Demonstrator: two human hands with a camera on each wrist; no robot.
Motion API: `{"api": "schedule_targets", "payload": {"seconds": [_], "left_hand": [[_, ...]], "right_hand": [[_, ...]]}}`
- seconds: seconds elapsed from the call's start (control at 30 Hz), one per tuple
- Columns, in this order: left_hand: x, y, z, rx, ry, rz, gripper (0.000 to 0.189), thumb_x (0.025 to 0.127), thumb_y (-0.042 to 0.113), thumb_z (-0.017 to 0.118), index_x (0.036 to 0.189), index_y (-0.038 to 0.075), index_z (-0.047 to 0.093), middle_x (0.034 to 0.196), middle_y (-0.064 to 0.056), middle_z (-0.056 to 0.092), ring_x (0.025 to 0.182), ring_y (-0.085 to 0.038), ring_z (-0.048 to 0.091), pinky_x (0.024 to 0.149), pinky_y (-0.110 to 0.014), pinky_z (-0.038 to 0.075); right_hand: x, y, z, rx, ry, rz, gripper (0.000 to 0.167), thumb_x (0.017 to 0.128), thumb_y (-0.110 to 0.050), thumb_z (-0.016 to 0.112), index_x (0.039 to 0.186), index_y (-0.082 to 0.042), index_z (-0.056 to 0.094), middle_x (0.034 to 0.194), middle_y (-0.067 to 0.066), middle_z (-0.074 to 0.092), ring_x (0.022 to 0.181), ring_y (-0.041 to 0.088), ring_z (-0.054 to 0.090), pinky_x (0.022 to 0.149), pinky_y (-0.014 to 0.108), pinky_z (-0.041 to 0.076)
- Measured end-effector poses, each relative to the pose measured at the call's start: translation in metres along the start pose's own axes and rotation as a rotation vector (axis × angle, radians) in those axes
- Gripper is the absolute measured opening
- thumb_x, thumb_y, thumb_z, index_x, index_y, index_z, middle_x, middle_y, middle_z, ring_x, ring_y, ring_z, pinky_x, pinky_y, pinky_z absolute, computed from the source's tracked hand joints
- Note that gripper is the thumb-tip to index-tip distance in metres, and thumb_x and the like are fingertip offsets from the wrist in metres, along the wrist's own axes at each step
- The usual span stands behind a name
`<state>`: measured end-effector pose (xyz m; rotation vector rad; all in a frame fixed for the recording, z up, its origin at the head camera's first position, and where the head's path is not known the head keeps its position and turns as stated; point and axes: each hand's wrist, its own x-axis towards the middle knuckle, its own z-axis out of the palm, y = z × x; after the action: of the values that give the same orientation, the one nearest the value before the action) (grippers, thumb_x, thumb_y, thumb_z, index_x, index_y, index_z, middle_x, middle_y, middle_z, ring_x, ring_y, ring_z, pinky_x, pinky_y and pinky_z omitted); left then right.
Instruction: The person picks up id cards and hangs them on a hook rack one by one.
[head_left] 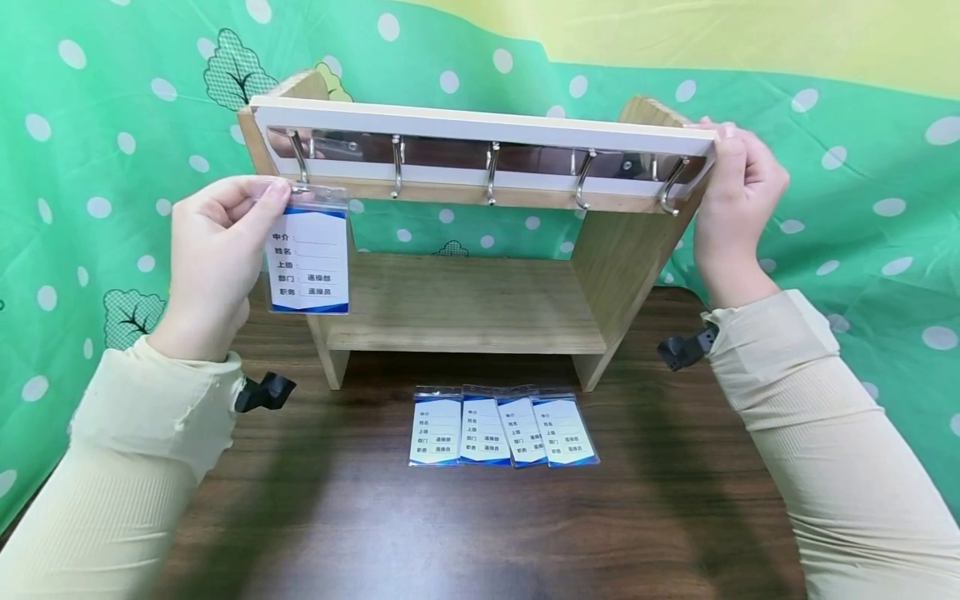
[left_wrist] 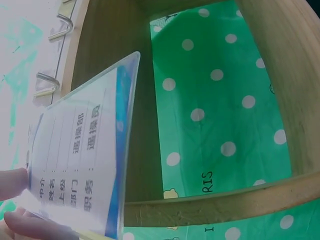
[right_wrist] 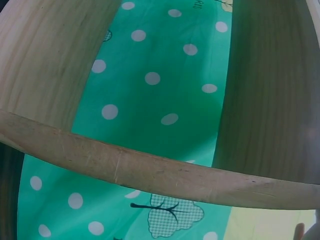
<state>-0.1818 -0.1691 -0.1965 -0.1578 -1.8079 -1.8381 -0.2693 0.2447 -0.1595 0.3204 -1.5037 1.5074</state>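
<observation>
My left hand (head_left: 217, 250) pinches the top edge of a badge in a clear plastic sleeve (head_left: 309, 258) between thumb and fingers. The badge hangs upright just under the leftmost hook (head_left: 298, 157) of a white hook rail (head_left: 480, 117); I cannot tell whether the hook passes through its slot. In the left wrist view the same badge (left_wrist: 75, 165) appears tilted, with fingertips at its top edge. At the other end, my right hand (head_left: 738, 200) grips the rail's right corner. Only a bit of a finger (right_wrist: 299, 232) shows in the right wrist view.
The rail is on a wooden shelf stand (head_left: 465, 300) with side panels. Several more badges (head_left: 435, 429) lie overlapping in a row on the dark wooden table (head_left: 480, 533), in front of the stand. A green dotted cloth (head_left: 112, 125) hangs behind.
</observation>
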Motion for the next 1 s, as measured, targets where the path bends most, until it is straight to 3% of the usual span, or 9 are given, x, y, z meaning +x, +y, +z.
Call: {"api": "schedule_targets", "payload": {"seconds": [0.17, 0.33, 0.57, 0.73, 0.83, 1.0], "left_hand": [[0.001, 0.001, 0.000, -0.040, -0.033, 0.000, 0.015, 0.093, 0.021, 0.070, 0.098, 0.008, 0.075, 0.088, 0.008, 0.077, 0.088, -0.010, 0.067, 0.071, -0.022, 0.047], [0.002, 0.002, -0.002, -0.035, -0.037, -0.022, 0.014, 0.092, 0.022, 0.071, 0.098, 0.009, 0.075, 0.085, 0.008, 0.077, 0.080, -0.009, 0.067, 0.068, -0.020, 0.049], [0.001, 0.003, -0.002, 0.035, -0.047, -0.039, 0.019, 0.094, 0.026, 0.068, 0.103, 0.010, 0.074, 0.090, 0.011, 0.077, 0.092, -0.010, 0.065, 0.071, -0.023, 0.047], [0.006, -0.001, 0.003, 0.069, -0.026, -0.067, 0.024, 0.094, 0.027, 0.068, 0.109, 0.008, 0.073, 0.084, 0.012, 0.076, 0.082, -0.007, 0.066, 0.066, -0.016, 0.050], [0.007, -0.006, 0.005, 0.108, -0.005, -0.073, 0.029, 0.095, 0.028, 0.066, 0.114, 0.007, 0.071, 0.081, 0.014, 0.074, 0.079, -0.005, 0.066, 0.065, -0.013, 0.051], [0.007, -0.010, 0.006, 0.106, 0.034, -0.043, 0.030, 0.096, 0.026, 0.065, 0.116, 0.005, 0.071, 0.083, 0.014, 0.074, 0.087, -0.008, 0.064, 0.070, -0.012, 0.050]], "right_hand": [[0.000, 0.000, 0.000, -0.016, -0.009, -0.018, 0.037, 0.097, -0.008, 0.052, 0.064, -0.012, 0.069, 0.085, -0.005, 0.075, 0.098, 0.016, 0.067, 0.095, 0.025, 0.049], [0.000, 0.000, -0.001, -0.048, -0.026, -0.047, 0.039, 0.097, -0.010, 0.052, 0.062, -0.018, 0.066, 0.086, -0.007, 0.075, 0.099, 0.015, 0.068, 0.092, 0.024, 0.049], [-0.001, -0.001, -0.002, -0.065, -0.029, -0.063, 0.039, 0.098, -0.010, 0.053, 0.062, -0.022, 0.064, 0.084, -0.010, 0.074, 0.098, 0.014, 0.068, 0.093, 0.025, 0.050], [0.001, -0.002, -0.004, -0.073, -0.018, -0.037, 0.041, 0.098, -0.010, 0.052, 0.060, -0.022, 0.061, 0.083, -0.011, 0.073, 0.099, 0.013, 0.068, 0.096, 0.025, 0.049], [0.000, -0.002, -0.005, -0.072, -0.012, -0.036, 0.038, 0.098, -0.010, 0.053, 0.065, -0.021, 0.068, 0.084, -0.011, 0.073, 0.099, 0.013, 0.068, 0.094, 0.024, 0.050], [-0.002, -0.002, -0.006, -0.076, -0.064, -0.128, 0.032, 0.098, -0.013, 0.054, 0.073, -0.022, 0.073, 0.086, -0.012, 0.075, 0.101, 0.016, 0.069, 0.094, 0.026, 0.051]]}}
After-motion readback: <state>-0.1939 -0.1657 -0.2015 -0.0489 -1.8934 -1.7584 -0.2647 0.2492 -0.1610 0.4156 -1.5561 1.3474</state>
